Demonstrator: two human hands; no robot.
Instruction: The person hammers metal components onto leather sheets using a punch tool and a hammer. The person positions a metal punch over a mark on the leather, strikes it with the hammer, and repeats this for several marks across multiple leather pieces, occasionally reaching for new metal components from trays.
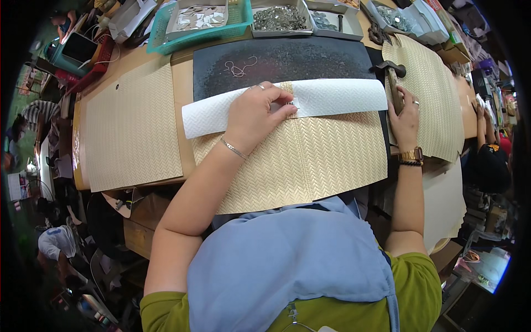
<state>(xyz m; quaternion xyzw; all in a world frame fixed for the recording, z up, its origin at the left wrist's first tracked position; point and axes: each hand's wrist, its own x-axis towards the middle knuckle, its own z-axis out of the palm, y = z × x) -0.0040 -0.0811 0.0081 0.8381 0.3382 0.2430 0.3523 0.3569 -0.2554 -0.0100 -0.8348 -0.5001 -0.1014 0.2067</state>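
Note:
A gold herringbone-woven sheet (332, 155) lies in front of me, its far edge folded over so that the white backing (343, 97) shows. My left hand (257, 113) rests on this fold, thumb and forefinger pinched together around a small whitish piece (295, 103) beside a narrow gold strip (286, 87). What exactly the piece is, I cannot make out. At the fold's right end my right hand (406, 116) is wrapped round the handle of a hammer (396, 91), whose dark head points up, away from me. Under the far part of the sheet is a black work slab (310, 58).
A loose thread (239, 68) lies on the slab. Beyond it stand a teal basket (199, 34) and a box of small metal pieces (281, 19). More woven sheets lie at left (133, 127) and right (431, 99). People work at both sides.

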